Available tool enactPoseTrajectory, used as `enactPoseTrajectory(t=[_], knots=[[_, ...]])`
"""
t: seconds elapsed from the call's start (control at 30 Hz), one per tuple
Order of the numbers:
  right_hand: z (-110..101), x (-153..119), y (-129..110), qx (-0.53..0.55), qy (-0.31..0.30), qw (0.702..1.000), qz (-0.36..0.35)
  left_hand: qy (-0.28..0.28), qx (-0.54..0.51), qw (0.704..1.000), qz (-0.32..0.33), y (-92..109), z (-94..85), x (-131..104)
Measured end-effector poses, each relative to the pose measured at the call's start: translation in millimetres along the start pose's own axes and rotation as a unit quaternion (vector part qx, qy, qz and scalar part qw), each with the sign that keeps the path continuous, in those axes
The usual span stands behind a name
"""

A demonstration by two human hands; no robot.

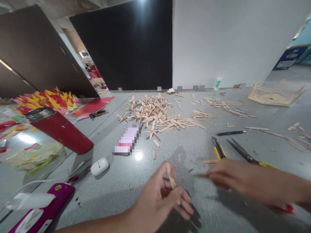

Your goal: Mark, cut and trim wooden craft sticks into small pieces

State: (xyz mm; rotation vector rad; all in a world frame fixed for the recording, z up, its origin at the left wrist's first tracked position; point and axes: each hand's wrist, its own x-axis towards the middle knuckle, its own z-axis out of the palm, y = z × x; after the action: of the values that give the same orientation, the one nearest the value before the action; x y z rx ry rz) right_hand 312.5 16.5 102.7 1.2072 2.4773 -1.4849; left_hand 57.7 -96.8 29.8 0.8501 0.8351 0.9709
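Note:
Low in the middle, my left hand point(162, 197) is closed on a small light wooden stick piece point(171, 176), held between thumb and fingers. My right hand point(243, 179), blurred by motion, is at the lower right with its fingers pinched on a thin stick point(201, 175) pointing left. Another wooden stick point(210, 161) lies on the table just beyond the right fingers. Yellow-handled scissors point(243, 152) and a yellow-handled tool point(220, 149) lie behind the right hand. A big pile of wooden stick pieces point(153, 111) spreads over the table further back.
A red bottle point(60, 131), white earbud case point(99, 166), phone point(127, 139) and magenta power bank point(48, 207) are at the left. A black pen point(231, 133) lies beyond the scissors. A wooden stick frame point(272, 95) stands far right, near the grey partition point(225, 42).

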Motion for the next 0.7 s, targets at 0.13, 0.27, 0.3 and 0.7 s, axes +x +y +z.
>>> enactPoseTrajectory(t=[0.13, 0.27, 0.3, 0.7], knots=[[-25.0, -12.1, 33.2, -0.065, 0.038, 0.993, 0.087, -0.032, -0.018, 0.999, 0.004, 12.3, 1.5, 1.6], [-17.0, -16.4, 45.0, -0.05, 0.105, 0.987, 0.108, -0.041, -0.024, 0.999, -0.006, 18.9, 9.5, 6.1], [-12.5, -16.9, 44.5, -0.046, 0.116, 0.986, 0.109, -0.037, -0.033, 0.999, -0.003, 19.2, 10.3, 6.5], [24.2, -22.1, 41.0, -0.1, 0.084, 0.988, 0.078, -0.054, -0.094, 0.994, -0.018, 19.0, 7.8, -0.5]])
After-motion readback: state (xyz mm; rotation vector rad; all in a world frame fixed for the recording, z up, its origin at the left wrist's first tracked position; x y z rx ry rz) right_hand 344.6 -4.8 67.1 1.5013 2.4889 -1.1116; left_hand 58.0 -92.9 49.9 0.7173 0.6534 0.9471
